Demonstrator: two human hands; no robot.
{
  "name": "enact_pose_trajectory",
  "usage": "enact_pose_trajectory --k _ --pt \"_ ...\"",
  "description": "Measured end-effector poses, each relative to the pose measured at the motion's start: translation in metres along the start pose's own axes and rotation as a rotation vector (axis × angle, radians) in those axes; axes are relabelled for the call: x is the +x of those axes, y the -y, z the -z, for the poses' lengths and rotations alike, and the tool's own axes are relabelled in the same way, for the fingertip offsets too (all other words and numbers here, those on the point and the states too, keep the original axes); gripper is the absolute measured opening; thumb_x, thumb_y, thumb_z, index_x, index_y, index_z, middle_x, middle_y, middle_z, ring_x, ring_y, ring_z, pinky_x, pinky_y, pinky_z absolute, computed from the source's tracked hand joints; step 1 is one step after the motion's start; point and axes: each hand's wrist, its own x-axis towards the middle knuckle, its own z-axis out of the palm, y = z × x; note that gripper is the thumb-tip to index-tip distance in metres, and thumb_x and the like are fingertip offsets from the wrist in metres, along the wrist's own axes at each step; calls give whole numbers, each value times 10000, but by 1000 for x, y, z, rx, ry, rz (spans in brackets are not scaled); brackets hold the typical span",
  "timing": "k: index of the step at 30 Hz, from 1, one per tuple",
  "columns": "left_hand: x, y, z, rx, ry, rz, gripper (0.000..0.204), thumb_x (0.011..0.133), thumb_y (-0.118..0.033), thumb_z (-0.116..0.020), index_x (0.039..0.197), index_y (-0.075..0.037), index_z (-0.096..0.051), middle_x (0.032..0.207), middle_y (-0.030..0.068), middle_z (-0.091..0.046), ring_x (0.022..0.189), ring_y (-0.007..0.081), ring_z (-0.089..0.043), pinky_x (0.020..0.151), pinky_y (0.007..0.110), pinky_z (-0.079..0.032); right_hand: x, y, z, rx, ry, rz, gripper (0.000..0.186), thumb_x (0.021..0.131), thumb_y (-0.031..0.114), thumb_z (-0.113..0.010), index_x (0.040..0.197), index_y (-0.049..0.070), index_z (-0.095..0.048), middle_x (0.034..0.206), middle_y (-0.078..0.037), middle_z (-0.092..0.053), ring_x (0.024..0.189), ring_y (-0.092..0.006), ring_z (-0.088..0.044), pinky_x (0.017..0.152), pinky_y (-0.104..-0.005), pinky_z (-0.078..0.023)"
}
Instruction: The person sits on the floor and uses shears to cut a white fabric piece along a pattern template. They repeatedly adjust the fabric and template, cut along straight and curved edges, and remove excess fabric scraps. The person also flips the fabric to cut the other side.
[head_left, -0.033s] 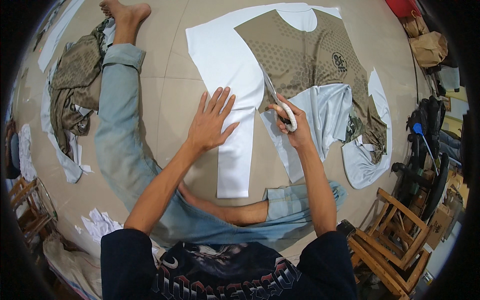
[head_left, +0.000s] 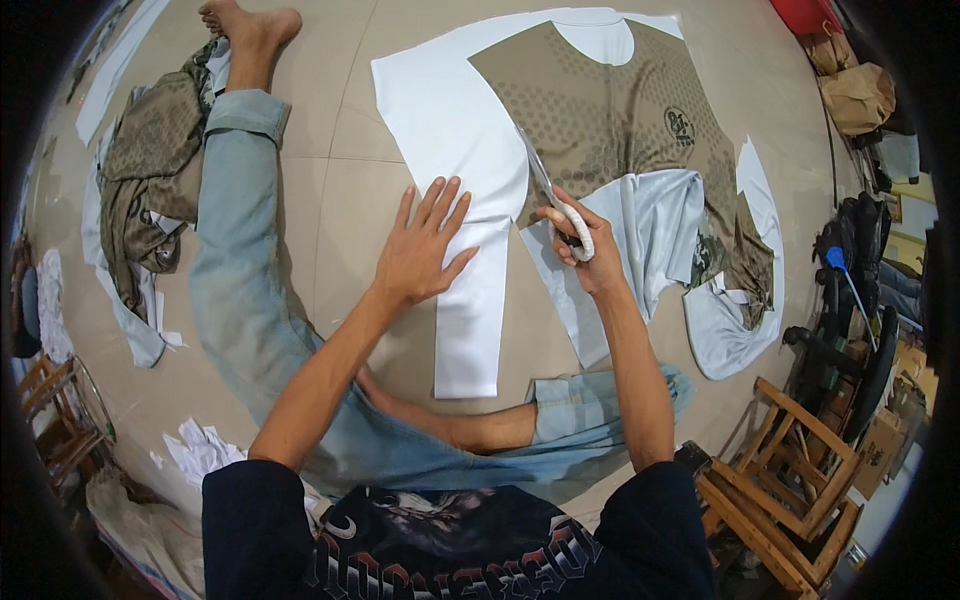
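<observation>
Spread on the floor is a piece of olive-brown fabric (head_left: 590,110) with a dotted print and a dark emblem, cut like a shirt front. It lies on a larger white fabric piece (head_left: 440,120). My left hand (head_left: 424,250) rests flat on the white piece's lower part, fingers spread. My right hand (head_left: 597,250) grips scissors (head_left: 541,172) with white-wrapped handles. Their blades point up and away along the brown fabric's left edge; whether they are parted is hard to see. Beside my right hand, the fabric's pale underside (head_left: 655,215) is folded up.
Camouflage and brown fabric (head_left: 150,150) lies heaped by my outstretched left leg (head_left: 240,220). White scraps (head_left: 203,450) sit at the lower left. Wooden frames (head_left: 790,480) stand at the lower right. A brown paper bag (head_left: 858,98) and assorted clutter line the right side.
</observation>
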Motion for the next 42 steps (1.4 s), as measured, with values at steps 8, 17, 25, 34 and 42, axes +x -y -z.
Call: enact_pose_trajectory --k 8,17,25,34,42 --pt "-1 3 -1 -78 -7 -1 694 935 -418 -544 1492 -55 -344 1594 135 -237 1481 299 -190 1194 533 -126 13 13 -4 -161 -7 -19 548 868 53 -665 1387 -6 -500 1030 -108 -701 539 -75 -467 447 -198 -373" --pt "1 2 -1 -66 -5 -3 700 921 -420 -564 1482 -52 -364 1586 143 -256 1471 301 -214 1186 541 -156 44 28 -2 -135 61 0 524 869 66 -656 1377 30 -530 1013 -89 -708 531 -84 -477 444 -201 -373" --pt "1 2 1 -87 -11 5 708 907 -414 -594 1477 -56 -373 1583 135 -266 1468 301 -225 1186 538 -166 55 36 -5 -264 53 -29 531 879 150 -710 1369 39 -541 966 -51 -704 524 -84 -485 440 -213 -363" --pt "2 1 5 -108 -32 4 695 895 -396 -622 1456 -48 -404 1564 141 -308 1454 303 -264 1178 541 -190 82 52 -14 -256 97 -33 504 888 116 -685 1369 53 -548 944 -36 -710 539 -78 -495 447 -212 -365" --pt "3 1 7 -107 -38 7 704 888 -407 -627 1449 -39 -412 1557 144 -319 1446 302 -280 1174 543 -199 95 59 -19 -240 144 1 480 885 92 -672 1351 53 -566 978 -59 -713 536 -78 -491 436 -212 -357"
